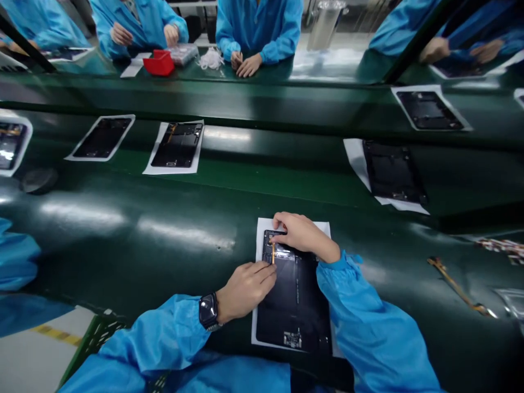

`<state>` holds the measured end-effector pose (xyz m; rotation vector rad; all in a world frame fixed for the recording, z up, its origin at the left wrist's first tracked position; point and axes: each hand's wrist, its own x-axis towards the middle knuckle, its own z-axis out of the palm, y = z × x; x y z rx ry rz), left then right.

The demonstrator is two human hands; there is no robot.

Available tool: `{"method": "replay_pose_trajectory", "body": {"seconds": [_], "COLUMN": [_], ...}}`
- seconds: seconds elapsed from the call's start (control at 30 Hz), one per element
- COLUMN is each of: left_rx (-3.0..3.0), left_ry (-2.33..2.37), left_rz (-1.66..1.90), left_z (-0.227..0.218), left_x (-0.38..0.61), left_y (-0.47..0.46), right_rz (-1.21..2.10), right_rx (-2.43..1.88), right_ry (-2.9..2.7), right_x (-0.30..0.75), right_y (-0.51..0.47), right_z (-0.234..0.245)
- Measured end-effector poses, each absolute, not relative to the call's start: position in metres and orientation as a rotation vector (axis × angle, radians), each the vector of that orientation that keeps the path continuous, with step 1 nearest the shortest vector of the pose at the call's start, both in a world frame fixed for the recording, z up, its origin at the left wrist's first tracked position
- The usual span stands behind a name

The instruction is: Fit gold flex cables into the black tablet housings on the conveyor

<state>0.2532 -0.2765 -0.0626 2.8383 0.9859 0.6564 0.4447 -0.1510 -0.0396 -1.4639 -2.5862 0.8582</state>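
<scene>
A black tablet housing point(292, 311) with its inside facing up lies on a white sheet point(261, 228) right in front of me. A thin orange ribbon cable point(273, 252) runs along the upper left part of the housing. My left hand point(249, 286), with a dark watch on the wrist, has its fingers pressed together at the cable's lower end. Above it, my right hand point(301, 232) is closed, its thumb at the cable's upper end and its index finger curled near the housing's top edge. The fingers partly cover both cable ends.
Other tablet housings on white sheets lie on the green belt, one to the left point(178, 144), another to the right point(395, 172). An orange flex cable point(458, 286) rests on the bench at right. Across the line, people in blue smocks sit near a red box point(159, 63).
</scene>
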Motion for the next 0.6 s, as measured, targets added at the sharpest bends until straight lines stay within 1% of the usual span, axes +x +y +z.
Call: {"method": "replay_pose_trajectory", "body": {"seconds": [0.6], "left_rx": [2.786], "left_ry": [0.955], "left_rz": [0.487], "left_z": [-0.0576], "left_x": [0.2484], "left_y": [-0.2716], "right_rz": [0.841], "right_rx": [-1.461], "right_ry": [-2.561], "right_x": [0.4454], "right_y": [-0.1511], "right_z": [-0.0412]}}
